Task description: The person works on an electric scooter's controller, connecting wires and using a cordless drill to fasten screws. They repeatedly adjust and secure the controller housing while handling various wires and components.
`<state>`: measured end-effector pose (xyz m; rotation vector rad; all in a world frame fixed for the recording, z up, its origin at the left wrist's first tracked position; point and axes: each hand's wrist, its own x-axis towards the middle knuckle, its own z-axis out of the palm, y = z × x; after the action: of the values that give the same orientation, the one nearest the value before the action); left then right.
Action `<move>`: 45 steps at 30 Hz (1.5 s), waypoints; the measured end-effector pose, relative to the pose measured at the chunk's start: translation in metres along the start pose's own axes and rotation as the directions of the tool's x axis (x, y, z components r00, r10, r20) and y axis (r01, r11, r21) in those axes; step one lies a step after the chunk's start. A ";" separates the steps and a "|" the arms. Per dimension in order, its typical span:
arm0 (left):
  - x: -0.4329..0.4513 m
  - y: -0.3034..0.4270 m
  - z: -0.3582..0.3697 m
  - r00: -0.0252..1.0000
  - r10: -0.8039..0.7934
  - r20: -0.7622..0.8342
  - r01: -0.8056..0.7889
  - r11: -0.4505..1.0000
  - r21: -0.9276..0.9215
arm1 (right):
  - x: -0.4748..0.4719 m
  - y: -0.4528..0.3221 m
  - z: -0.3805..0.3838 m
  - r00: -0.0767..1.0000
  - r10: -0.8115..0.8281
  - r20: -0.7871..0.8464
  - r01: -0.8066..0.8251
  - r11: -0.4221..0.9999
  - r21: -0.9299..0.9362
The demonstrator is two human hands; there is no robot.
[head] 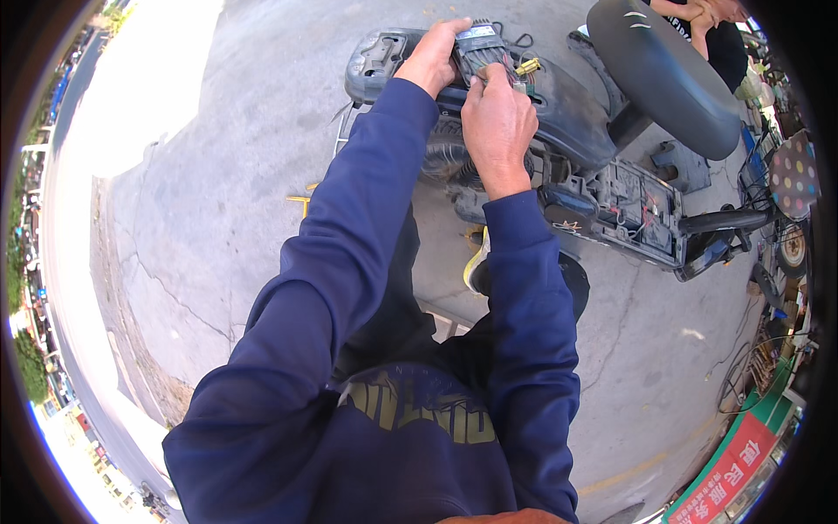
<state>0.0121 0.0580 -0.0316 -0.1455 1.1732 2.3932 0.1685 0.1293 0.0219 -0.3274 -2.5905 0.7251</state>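
At the top centre my left hand [432,57] holds a finned electronic controller box [476,38] with a pale label and a bundle of wires [491,60] coming out of it. The fingers of my right hand [497,124] pinch some of these wires just below the box. A yellow connector [528,66] lies to the right of the wires, with a pale plug [520,86] beneath it. Under both hands is the dark plastic rear body [566,105] of an electric scooter. Its tyre [445,154] shows below my left hand.
The raised black seat [661,72] stands at the upper right, near another person's arms [697,13]. An open battery compartment [638,203] with red wires lies lower right. Wheels [792,249], cables and a red banner [727,471] with writing line the right edge. A yellow stand part [301,199] is at left.
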 end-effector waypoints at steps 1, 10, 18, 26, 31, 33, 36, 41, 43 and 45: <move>0.000 -0.001 0.001 1.000 0.013 -0.007 -0.014 1.000 -0.016 | -0.002 -0.002 -0.001 1.000 0.019 -0.007 -0.019 0.999 0.033; -0.003 0.001 0.006 1.000 0.010 -0.026 -0.009 0.999 0.043 | 0.010 0.006 0.000 0.990 -0.085 -0.116 0.081 0.996 -0.043; 0.000 -0.002 0.000 1.000 0.000 0.005 -0.001 1.000 0.021 | 0.020 0.010 -0.016 0.998 -0.048 0.028 0.050 0.997 -0.051; 0.004 -0.004 0.001 0.997 0.058 0.043 -0.058 0.998 -0.008 | 0.005 0.013 0.012 0.995 -0.001 -0.095 0.004 0.999 0.032; 0.013 -0.007 -0.010 0.996 0.086 0.004 -0.085 0.995 -0.056 | -0.002 -0.005 0.031 0.976 0.064 -0.207 -0.057 0.998 0.042; 0.016 -0.007 -0.010 0.992 0.124 -0.039 -0.124 0.992 0.003 | -0.001 -0.003 0.034 0.974 0.002 -0.227 -0.007 1.000 -0.024; 0.012 -0.007 -0.002 0.992 0.111 -0.067 -0.111 0.994 0.011 | 0.001 0.010 0.035 0.965 -0.123 -0.231 0.085 0.982 -0.170; 0.017 -0.007 -0.012 0.995 0.096 -0.010 -0.096 0.994 -0.051 | 0.002 0.007 0.036 0.957 -0.120 -0.266 0.096 0.990 -0.101; 0.012 -0.006 -0.007 0.995 0.091 -0.030 -0.092 0.995 -0.033 | 0.005 0.007 0.035 0.962 -0.086 -0.261 0.073 0.996 -0.058; 0.007 -0.006 -0.002 0.994 0.098 -0.053 -0.098 0.995 -0.001 | 0.007 0.007 0.035 0.970 -0.028 -0.241 0.025 1.000 -0.015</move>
<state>0.0089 0.0624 -0.0390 -0.1574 1.2261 2.4911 0.1469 0.1222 -0.0066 -0.3599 -2.3653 0.6188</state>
